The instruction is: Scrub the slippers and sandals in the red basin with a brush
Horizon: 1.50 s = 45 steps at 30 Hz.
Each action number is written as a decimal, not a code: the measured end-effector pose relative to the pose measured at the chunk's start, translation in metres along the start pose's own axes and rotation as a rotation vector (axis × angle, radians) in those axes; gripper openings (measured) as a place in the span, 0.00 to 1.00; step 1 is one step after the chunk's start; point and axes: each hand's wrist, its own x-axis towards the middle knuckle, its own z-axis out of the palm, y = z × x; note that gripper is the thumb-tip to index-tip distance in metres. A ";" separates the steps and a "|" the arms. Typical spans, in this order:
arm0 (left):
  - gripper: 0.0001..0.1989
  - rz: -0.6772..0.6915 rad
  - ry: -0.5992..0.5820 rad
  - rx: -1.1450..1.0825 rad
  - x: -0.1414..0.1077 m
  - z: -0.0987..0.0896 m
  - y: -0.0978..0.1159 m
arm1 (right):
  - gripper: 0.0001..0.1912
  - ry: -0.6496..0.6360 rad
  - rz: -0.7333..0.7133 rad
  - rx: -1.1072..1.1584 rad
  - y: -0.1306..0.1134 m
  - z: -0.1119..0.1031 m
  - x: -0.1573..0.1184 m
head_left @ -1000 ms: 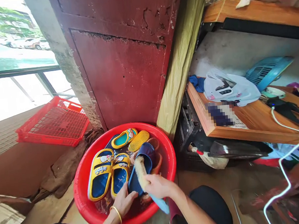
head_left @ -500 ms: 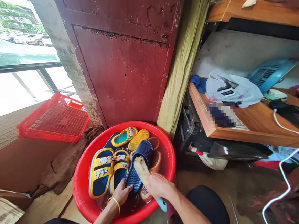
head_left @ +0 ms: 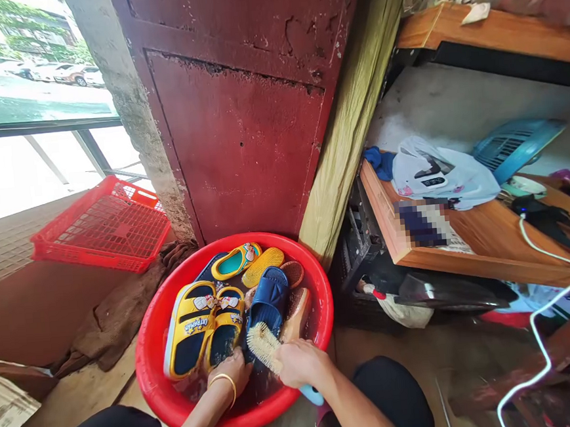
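A red basin (head_left: 150, 375) with water holds several sandals and slippers. My left hand (head_left: 231, 370) grips the near end of a navy blue slipper (head_left: 270, 295); its fingertips are partly hidden at the slipper's edge. In my right hand (head_left: 303, 363) is a scrub brush (head_left: 263, 345) with pale bristles and a light blue handle end, its head lying over the slipper's footbed. Left of the slipper sit two yellow and blue sandals (head_left: 191, 326). Behind it lie a yellow and teal clog (head_left: 237, 261) and a yellow sole (head_left: 263, 266). A brown slipper (head_left: 297, 311) shows at the right.
A red plastic crate (head_left: 103, 228) stands at the left by a brown cloth (head_left: 110, 319). Behind the basin is a dark red door (head_left: 245, 144). To the right, a wooden shelf (head_left: 495, 256) carries a white plastic bag (head_left: 444, 174), a blue fan (head_left: 516, 146) and a white cable (head_left: 542, 351).
The brush has moved down and left along the navy slipper towards its near end. My left hand has sunk slightly lower around the slipper, which now sits more upright in the view.
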 end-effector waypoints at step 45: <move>0.22 0.605 0.660 -0.123 -0.035 -0.071 0.013 | 0.34 0.037 -0.260 1.040 0.047 -0.063 -0.041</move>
